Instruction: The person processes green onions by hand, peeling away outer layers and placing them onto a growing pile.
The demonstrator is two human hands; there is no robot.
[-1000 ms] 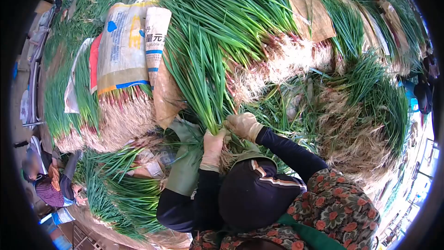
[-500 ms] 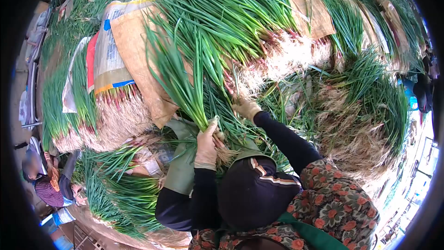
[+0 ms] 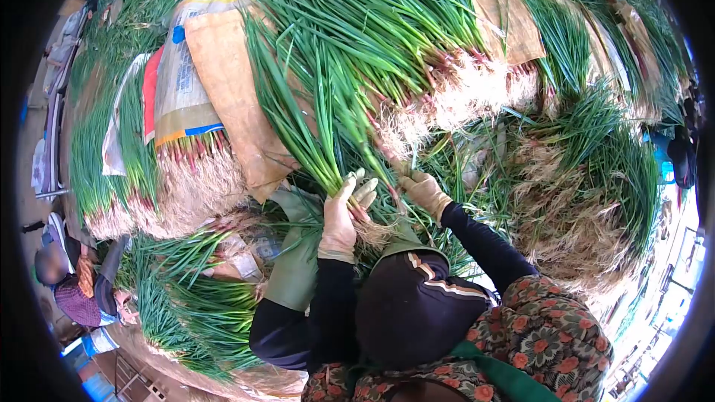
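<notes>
In my gloved left hand (image 3: 341, 216) is a bunch of green onions (image 3: 316, 152), its leaves pointing up and away and its pale roots hanging below the palm. The fingers of that hand are loosened and partly stretched, with the stalks resting against them. My gloved right hand (image 3: 424, 193) pinches a few green onion stalks (image 3: 370, 155) near their root end, just right of the bunch. Beyond both hands lies a large pile of green onions (image 3: 372, 37), reddish stems and whitish roots towards me.
Brown sheets (image 3: 234, 97) and a printed sack (image 3: 182, 67) cover parts of the piles. At right is a heap of onions with tangled dry roots (image 3: 573, 216). More bunches (image 3: 208, 313) lie at lower left, near another person (image 3: 74, 283).
My right hand has drawn back from the large pile, down and to the right, with stalks in its fingers. My left hand's fingers have loosened around the bunch.
</notes>
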